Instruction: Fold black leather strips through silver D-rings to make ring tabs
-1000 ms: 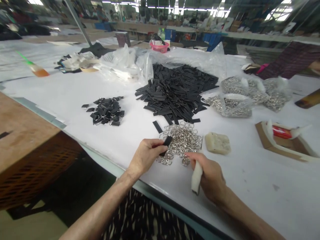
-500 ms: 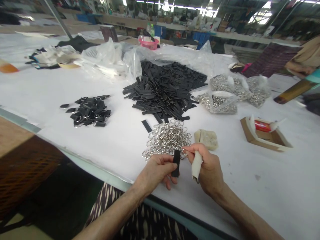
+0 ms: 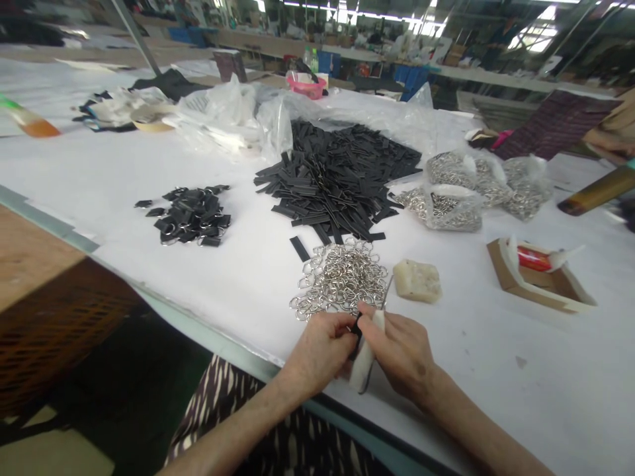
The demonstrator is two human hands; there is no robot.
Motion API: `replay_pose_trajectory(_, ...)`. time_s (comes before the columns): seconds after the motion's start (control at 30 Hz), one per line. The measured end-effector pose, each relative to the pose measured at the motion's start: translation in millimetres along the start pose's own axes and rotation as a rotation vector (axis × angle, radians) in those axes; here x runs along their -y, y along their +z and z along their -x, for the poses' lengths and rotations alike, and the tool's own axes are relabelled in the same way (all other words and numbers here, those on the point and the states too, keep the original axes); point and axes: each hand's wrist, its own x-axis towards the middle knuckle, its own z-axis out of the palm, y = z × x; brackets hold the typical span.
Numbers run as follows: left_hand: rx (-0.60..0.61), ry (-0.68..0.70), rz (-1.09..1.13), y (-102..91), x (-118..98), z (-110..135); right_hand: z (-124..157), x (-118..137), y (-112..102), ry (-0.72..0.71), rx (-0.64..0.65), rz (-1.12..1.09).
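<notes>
My left hand (image 3: 320, 350) pinches a short black strip (image 3: 356, 325) near the table's front edge. My right hand (image 3: 399, 354) is closed against it, fingertips on the same strip, with a white-handled tool (image 3: 364, 360) held in its palm. Just beyond both hands lies a heap of metal D-rings (image 3: 342, 277). A single black strip (image 3: 299, 248) lies loose beside that heap. A big pile of black strips (image 3: 337, 178) sits further back. To the left is a small pile of strips fitted with rings (image 3: 191, 215).
A yellowish block (image 3: 417, 280) lies right of the rings. Bags of metal rings (image 3: 471, 188) sit behind it, and a cardboard tray with a red tube (image 3: 538, 274) at right. Plastic bags (image 3: 233, 119) at the back. A wooden bench (image 3: 44, 277) stands at left.
My left hand carried the black strip from above the ring heap down toward me. My right hand closed in on it; the two hands now meet at the strip.
</notes>
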Motion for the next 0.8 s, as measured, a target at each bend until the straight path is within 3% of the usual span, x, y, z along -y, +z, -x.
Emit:
replay_pose_trajectory(0.17,-0.025,-0.015,0.085,0.1,-0.5,0.4,1.0,2.3,1.8,0.008,-0.081,-0.109)
replay_pose_trajectory(0.37,-0.116,0.027,0.362,1.1,5.7,-1.2,5.2,7.5,1.4,0.302,-0.002,-0.342)
replay_pose_trajectory(0.47,-0.108,0.049,0.456,-0.3,7.8,-2.2,5.4,7.2,0.8,0.365,0.028,-0.4)
replay_pose_trajectory(0.63,-0.087,-0.019,0.634,-4.8,5.1,-3.4,1.9,4.8,1.4,0.191,-0.023,-0.349)
replay_pose_trajectory(0.8,-0.14,-0.047,0.801,-8.6,4.3,-3.8,-1.7,7.1,4.7,0.037,0.09,-0.257)
